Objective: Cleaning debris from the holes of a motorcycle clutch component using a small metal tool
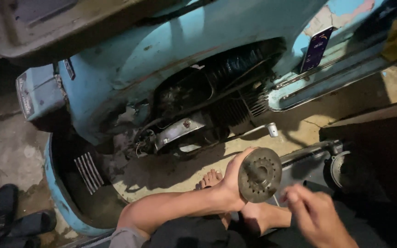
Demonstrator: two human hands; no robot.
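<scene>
Nearest, the right hand [315,213] is motion-blurred, fingers loosely apart and holding nothing, just beside the round metal disc [259,174]. The left hand [235,179] has its grip clamped on the disc's rim from behind, holding it up over the lap. The disc looks heavy, rigid and greasy; the rim or raised hub seems the surest hold. Its back is hidden. Beyond, the blue scooter's [161,59] open engine bay [207,105] is too dark to make out.
</scene>
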